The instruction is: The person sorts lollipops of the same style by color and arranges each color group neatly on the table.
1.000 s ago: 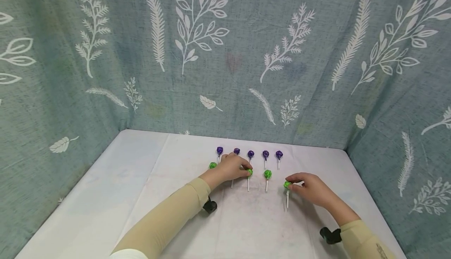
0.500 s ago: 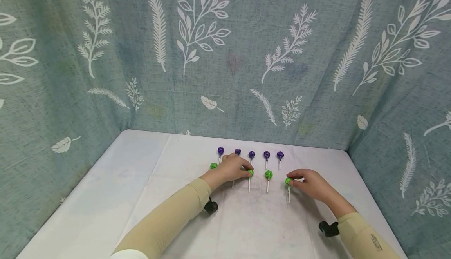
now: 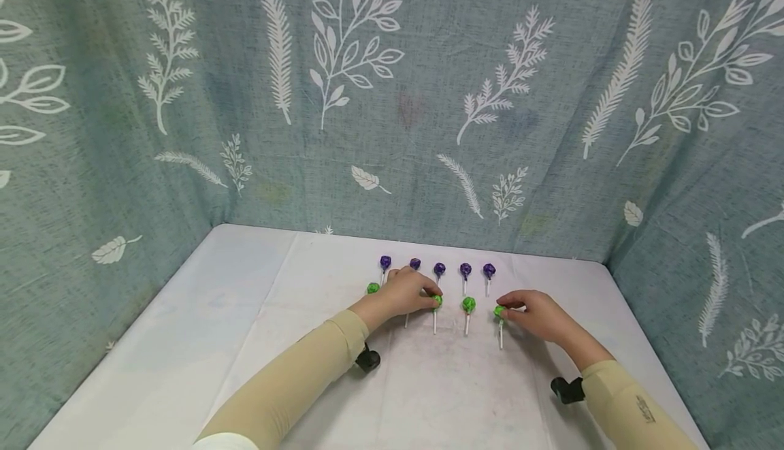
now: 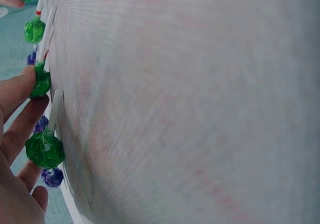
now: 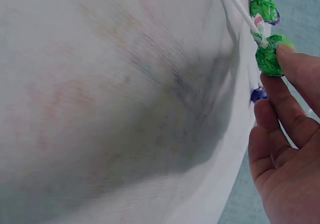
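Observation:
My left hand (image 3: 401, 293) pinches the head of a green lollipop (image 3: 437, 301) between thumb and forefinger, its white stick pointing toward me. Over at the right end of the green row, my right hand (image 3: 539, 315) pinches another green lollipop (image 5: 270, 56) by its wrapped head, stick also toward me. Between the two hands lies a green lollipop with a white stick (image 3: 468, 320). One more green lollipop (image 4: 45, 149) sits below the left fingers in the left wrist view; in the head view that hand covers its head. A green lollipop head (image 3: 373, 288) shows beyond the left wrist.
Behind the green ones runs a row of several purple lollipops (image 3: 465, 269), partly hidden by the left hand. All lie on a white cloth-covered table (image 3: 453, 395). A leaf-patterned teal curtain (image 3: 404, 184) encloses the back and sides. Each wrist carries a black camera (image 3: 568, 390).
My right hand has moved away from me toward the row, carrying its green lollipop. The left hand stays on its lollipop; the head view has shifted very slightly.

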Action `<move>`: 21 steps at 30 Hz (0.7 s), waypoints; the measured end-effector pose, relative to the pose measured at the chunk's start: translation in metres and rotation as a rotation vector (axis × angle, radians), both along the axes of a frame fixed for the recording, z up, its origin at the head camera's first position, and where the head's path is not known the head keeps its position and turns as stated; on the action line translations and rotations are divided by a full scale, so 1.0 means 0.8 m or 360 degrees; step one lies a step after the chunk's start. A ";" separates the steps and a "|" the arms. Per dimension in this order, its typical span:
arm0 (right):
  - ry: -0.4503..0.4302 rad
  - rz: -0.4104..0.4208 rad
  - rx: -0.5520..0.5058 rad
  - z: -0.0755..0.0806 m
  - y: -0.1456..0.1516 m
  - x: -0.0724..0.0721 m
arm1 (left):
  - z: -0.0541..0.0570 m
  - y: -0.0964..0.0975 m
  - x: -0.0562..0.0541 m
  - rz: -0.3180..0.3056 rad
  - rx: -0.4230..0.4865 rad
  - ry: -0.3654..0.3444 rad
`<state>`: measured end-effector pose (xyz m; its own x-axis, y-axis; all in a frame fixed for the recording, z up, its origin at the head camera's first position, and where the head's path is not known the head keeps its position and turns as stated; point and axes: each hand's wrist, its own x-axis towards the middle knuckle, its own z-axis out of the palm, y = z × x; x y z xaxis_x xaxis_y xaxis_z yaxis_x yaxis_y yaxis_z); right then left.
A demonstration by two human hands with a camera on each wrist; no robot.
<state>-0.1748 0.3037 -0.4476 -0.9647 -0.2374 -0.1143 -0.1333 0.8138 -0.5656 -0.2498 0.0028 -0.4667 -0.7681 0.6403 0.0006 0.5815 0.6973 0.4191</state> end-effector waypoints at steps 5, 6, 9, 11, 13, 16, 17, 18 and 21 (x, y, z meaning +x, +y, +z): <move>-0.0007 0.0028 0.0036 -0.001 0.000 -0.009 | 0.000 0.000 0.000 0.0002 0.0011 -0.0006; -0.0004 0.0036 0.0047 -0.001 0.000 -0.011 | 0.000 -0.001 0.000 0.0004 0.0009 -0.0006; -0.0012 0.0027 0.0076 -0.001 0.000 -0.016 | 0.000 0.000 0.000 0.0003 0.0012 -0.0001; -0.0011 0.0032 0.0093 -0.001 0.000 -0.019 | 0.000 0.000 0.000 0.0003 0.0007 0.0001; -0.0014 0.0033 0.0100 -0.001 -0.001 -0.022 | 0.000 0.000 0.000 0.0002 0.0004 -0.0001; -0.0025 0.0030 0.0102 -0.002 -0.002 -0.025 | -0.001 0.000 -0.002 0.0005 0.0000 -0.0001; -0.0026 0.0031 0.0103 -0.002 -0.003 -0.025 | -0.002 0.000 -0.002 0.0005 0.0000 -0.0002; -0.0030 0.0029 0.0103 -0.002 -0.003 -0.026 | -0.003 0.000 -0.002 0.0006 0.0001 -0.0001; -0.0035 0.0030 0.0096 -0.002 -0.004 -0.027 | -0.004 0.001 -0.003 0.0008 0.0002 0.0005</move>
